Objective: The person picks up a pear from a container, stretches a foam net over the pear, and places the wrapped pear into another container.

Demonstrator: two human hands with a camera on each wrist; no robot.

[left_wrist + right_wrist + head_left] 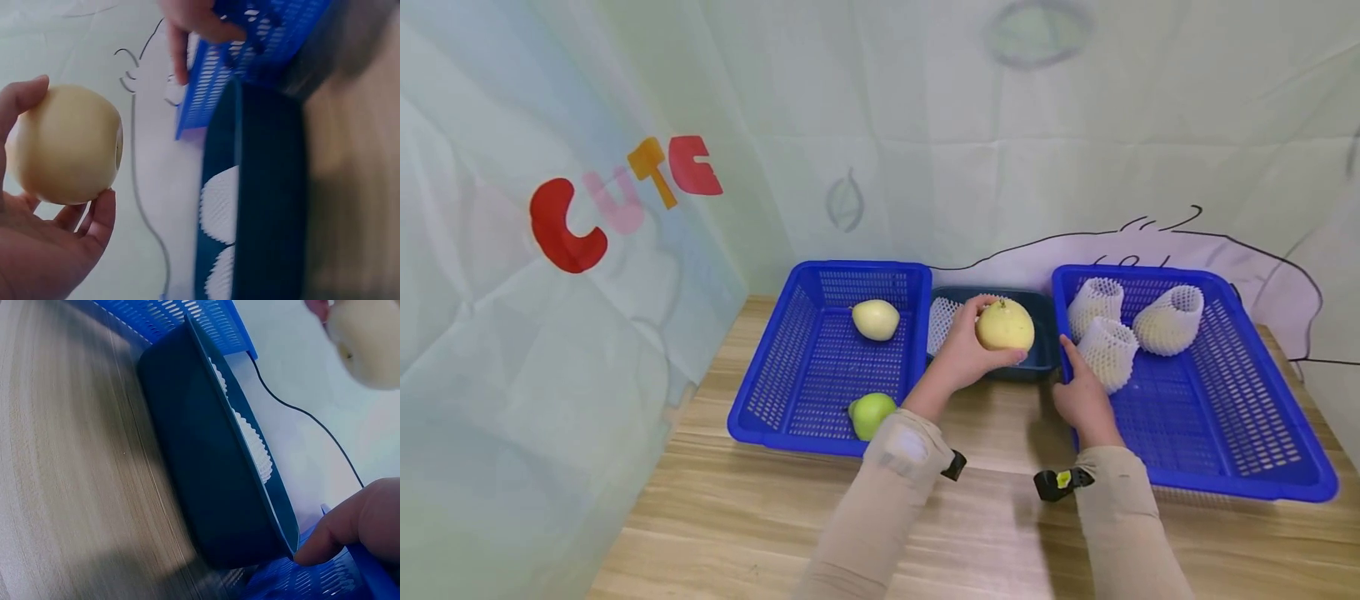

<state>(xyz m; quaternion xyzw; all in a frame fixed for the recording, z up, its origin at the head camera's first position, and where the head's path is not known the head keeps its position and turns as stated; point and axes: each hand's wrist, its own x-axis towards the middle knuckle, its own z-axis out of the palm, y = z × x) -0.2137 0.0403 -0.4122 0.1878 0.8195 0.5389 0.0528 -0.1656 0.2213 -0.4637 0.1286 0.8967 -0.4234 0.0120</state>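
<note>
In the head view, my left hand (964,354) grips a round yellow pear (1006,327), stem upward, above the dark teal bin (1042,367). The left wrist view shows thumb and fingers wrapped about the pear (69,145). White foam fruit nets (220,206) lie inside the bin. My right hand (1086,402) is at the near wall of the right blue basket (1318,483), its index finger stretched along the rim. Foam net sleeves (1108,354) stand in this basket, just beside that hand. From the right wrist, one fingertip appears close to the bin's corner.
Left of the bin sits another blue basket (831,446) with a pale yellow pear (876,320) and a green pear (871,415). Everything stands on a wooden table (737,508). A printed cloth (917,150) hangs behind.
</note>
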